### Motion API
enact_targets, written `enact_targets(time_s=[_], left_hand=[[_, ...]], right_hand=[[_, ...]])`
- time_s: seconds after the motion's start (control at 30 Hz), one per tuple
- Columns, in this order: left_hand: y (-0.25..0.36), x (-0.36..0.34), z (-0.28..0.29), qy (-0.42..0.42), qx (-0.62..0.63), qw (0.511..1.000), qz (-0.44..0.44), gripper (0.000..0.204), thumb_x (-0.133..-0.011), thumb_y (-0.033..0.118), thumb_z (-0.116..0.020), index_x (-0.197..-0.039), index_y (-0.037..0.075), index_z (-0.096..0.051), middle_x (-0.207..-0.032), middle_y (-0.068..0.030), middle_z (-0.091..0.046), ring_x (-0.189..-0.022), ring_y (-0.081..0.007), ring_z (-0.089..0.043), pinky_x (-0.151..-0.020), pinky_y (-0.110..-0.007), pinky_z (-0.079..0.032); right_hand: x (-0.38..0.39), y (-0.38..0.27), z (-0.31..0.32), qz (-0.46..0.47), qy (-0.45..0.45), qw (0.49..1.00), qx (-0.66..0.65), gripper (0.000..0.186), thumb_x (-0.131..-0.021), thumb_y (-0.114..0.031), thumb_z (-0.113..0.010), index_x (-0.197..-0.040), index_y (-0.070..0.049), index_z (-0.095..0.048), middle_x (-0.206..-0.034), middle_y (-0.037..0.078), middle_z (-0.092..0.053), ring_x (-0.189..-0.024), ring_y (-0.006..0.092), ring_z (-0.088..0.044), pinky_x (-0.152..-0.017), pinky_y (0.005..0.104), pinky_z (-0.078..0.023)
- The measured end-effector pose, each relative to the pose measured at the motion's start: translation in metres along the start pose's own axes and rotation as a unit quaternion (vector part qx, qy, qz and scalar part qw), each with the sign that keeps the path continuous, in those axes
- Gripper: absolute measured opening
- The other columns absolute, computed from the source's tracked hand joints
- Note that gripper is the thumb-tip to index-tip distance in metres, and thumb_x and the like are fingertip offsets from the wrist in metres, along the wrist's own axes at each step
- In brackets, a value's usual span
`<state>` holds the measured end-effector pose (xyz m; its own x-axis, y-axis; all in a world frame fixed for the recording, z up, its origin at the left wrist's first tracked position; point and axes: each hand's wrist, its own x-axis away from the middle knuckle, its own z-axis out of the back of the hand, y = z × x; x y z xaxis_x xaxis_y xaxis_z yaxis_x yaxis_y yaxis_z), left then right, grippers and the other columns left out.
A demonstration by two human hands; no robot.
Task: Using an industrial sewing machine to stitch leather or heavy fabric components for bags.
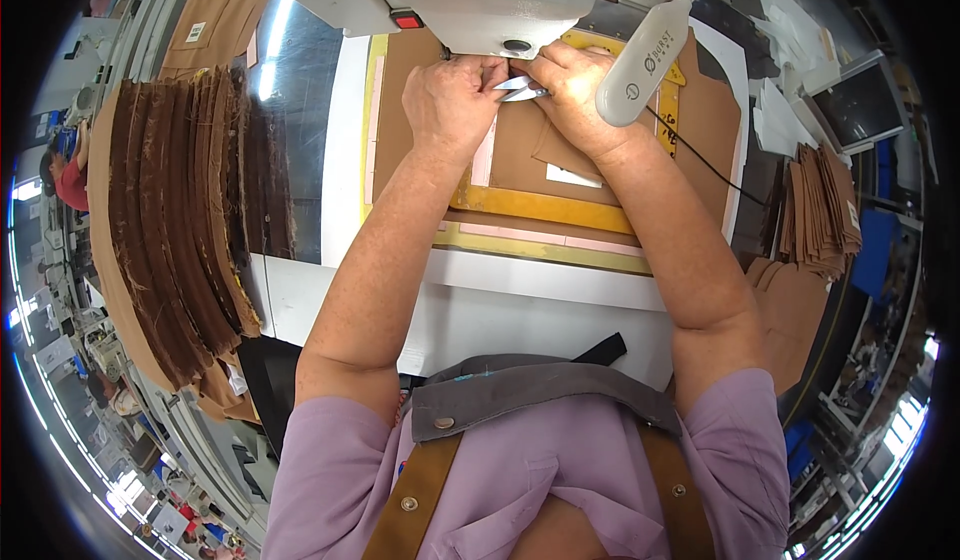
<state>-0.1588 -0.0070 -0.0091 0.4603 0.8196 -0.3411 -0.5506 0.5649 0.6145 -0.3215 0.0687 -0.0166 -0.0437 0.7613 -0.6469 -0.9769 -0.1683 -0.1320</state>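
Observation:
Both my hands are together beneath the sewing machine head [500,10]. My right hand [585,100] grips a pair of metal thread snips [520,90], whose blades point left toward my other hand. The fingers of my left hand [450,105] are pinched closed just under the machine; whatever is between them is hidden. Below the hands lies a brown fabric piece [708,160] with a pocket-shaped patch [562,150] on it. A yellow clamp frame [560,208] surrounds the patch area, partly covered by my right forearm.
A thick stack of brown cut pieces [175,220] stands at the left. More brown pieces [815,215] are piled at the right, near a screen [855,100]. A grey lamp [640,65] hangs close above my right wrist; its dark cable [705,160] runs rightward.

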Motion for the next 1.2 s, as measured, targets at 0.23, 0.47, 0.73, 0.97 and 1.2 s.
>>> enact_targets(time_s=[0.23, 0.47, 0.73, 0.97, 1.2], left_hand=[[-0.005, 0.004, 0.000, 0.013, 0.006, 1.000, 0.017, 0.010, -0.078, 0.022, -0.083, -0.087, 0.019, -0.080, -0.066, 0.0005, -0.068, -0.063, -0.0206, -0.066, -0.066, -0.035, -0.048], [-0.007, 0.003, 0.001, 0.039, -0.044, 0.992, -0.111, 0.024, -0.074, 0.016, -0.085, -0.098, 0.021, -0.083, -0.070, -0.0008, -0.071, -0.058, -0.0208, -0.061, -0.063, -0.034, -0.050], [-0.009, -0.002, 0.005, 0.016, -0.074, 0.988, -0.136, 0.016, -0.077, 0.019, -0.081, -0.093, 0.021, -0.081, -0.071, 0.0029, -0.073, -0.067, -0.0170, -0.069, -0.066, -0.035, -0.047], [-0.012, -0.007, 0.005, 0.032, -0.048, 0.977, -0.205, 0.014, -0.078, 0.016, -0.079, -0.091, 0.020, -0.080, -0.071, 0.0026, -0.073, -0.066, -0.0174, -0.069, -0.066, -0.035, -0.048], [-0.011, -0.006, 0.003, 0.013, -0.084, 0.980, -0.179, 0.014, -0.077, 0.016, -0.079, -0.090, 0.019, -0.080, -0.071, 0.0025, -0.073, -0.066, -0.0174, -0.068, -0.070, -0.034, -0.045]], right_hand=[[0.002, 0.002, 0.001, -0.023, -0.026, 0.999, -0.019, 0.020, -0.076, -0.019, -0.077, -0.096, -0.020, -0.077, -0.090, -0.006, -0.067, -0.078, 0.0208, -0.068, -0.067, 0.0386, -0.054], [0.000, 0.000, 0.002, -0.043, -0.044, 0.998, -0.020, 0.022, -0.075, -0.021, -0.079, -0.097, -0.018, -0.077, -0.092, -0.004, -0.067, -0.080, 0.0224, -0.068, -0.070, 0.0396, -0.054], [-0.007, 0.000, 0.012, -0.076, -0.063, 0.992, -0.084, 0.022, -0.074, -0.001, -0.080, -0.095, -0.006, -0.075, -0.089, 0.010, -0.069, -0.082, 0.0310, -0.071, -0.073, 0.0388, -0.058], [-0.004, 0.003, 0.002, -0.066, -0.024, 0.995, -0.076, 0.015, -0.081, -0.010, -0.067, -0.092, -0.013, -0.076, -0.086, 0.000, -0.067, -0.080, 0.0251, -0.067, -0.072, 0.0415, -0.053], [-0.006, 0.000, 0.006, -0.073, -0.033, 0.995, -0.064, 0.013, -0.081, -0.008, -0.067, -0.092, -0.011, -0.075, -0.090, 0.000, -0.068, -0.083, 0.0246, -0.068, -0.075, 0.0407, -0.054]])
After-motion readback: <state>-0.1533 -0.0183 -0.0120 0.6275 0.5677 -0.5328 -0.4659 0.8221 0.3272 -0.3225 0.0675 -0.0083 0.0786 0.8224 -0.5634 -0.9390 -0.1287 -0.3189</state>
